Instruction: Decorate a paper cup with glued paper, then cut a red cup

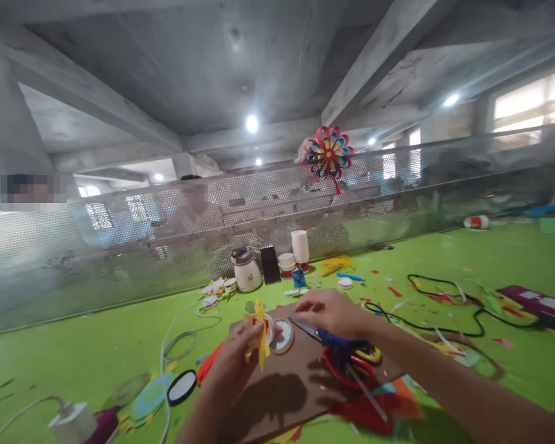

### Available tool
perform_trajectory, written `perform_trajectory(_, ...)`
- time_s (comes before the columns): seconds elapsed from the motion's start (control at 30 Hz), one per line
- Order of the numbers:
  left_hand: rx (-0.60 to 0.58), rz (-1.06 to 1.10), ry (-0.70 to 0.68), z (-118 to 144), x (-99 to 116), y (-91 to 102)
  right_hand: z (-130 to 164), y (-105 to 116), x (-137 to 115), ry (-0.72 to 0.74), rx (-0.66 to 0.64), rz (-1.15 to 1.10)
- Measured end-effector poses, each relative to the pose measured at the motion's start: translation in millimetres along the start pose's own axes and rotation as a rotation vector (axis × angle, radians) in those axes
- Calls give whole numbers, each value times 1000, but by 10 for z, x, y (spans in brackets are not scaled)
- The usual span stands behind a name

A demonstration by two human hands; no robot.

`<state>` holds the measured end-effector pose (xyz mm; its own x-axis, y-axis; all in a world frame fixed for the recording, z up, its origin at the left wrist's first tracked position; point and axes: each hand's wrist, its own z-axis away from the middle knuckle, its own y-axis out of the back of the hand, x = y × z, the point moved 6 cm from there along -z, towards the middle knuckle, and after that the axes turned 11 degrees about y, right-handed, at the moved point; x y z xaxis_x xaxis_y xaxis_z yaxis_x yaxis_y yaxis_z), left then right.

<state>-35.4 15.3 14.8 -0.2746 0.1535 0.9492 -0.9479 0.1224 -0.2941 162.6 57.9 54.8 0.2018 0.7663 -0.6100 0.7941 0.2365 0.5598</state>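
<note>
I see my left hand [234,364] pinched around a yellow paper strip [261,336], holding it upright just over the brown cardboard sheet [287,385] on the green desk [97,345]. My right hand [330,311] hovers palm down, fingers loosely curled and holding nothing that I can make out, just above the scissors [340,348] lying on the cardboard. Between my two hands sits a roll of tape [282,336], close beside the yellow strip. Red paper pieces [365,410] lie at the near edge of the cardboard, under my right forearm. Farther back stand a white kettle [246,270], a dark phone [271,264] leaning upright and a stack of paper cups [300,246], all against the perforated mesh screen [120,234]. A paper pinwheel [327,152] hangs on that screen. A black cable [444,308] winds across the desk to my right, and a white charger [71,422] lies at the near left.
</note>
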Motion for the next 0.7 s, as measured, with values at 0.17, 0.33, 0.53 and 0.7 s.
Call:
perform_trajectory(0.17,-100,-44,23,77,75,-272,67,-320,-104,-19,-165,-598)
perform_trajectory(0.33,-169,-87,10,-12,139,-430,65,-223,20,-159,-7,-699)
perform_trajectory(0.53,-189,-67,12,-195,13,-452,119,-227,264,-290,106,-864)
perform_trajectory(0.7,-148,8,36,-214,-130,-376,225,-325,399,-341,116,-912)
